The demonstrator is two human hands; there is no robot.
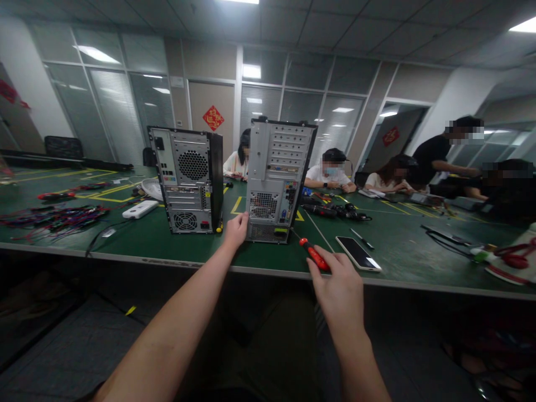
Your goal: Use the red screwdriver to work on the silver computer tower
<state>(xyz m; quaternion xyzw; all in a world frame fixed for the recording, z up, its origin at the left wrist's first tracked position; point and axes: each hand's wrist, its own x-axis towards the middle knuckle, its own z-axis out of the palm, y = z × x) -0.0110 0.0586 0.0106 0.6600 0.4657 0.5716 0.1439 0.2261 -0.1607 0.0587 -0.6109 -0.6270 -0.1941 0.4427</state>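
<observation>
Two desktop computer cases stand upright on the green table with their rear panels facing me. My left hand (235,230) is closed at the lower left edge of the taller grey computer case (260,151), its curled fingers against the side. In my right hand (341,282) is a red and black screwdriver (315,257), gripped by the handle. Its thin shaft points up and left to the lower right corner of that case; whether the tip touches a screw is too small to tell. The other computer case (182,194) stands to the left of my left hand.
A phone (359,253) and a thin pen-like tool (362,239) lie right of the screwdriver. Tangled cables (54,219) and a white power strip (140,210) are at the left. Black cables (335,210) lie behind the phone. Several people sit or stand across the green table (410,262).
</observation>
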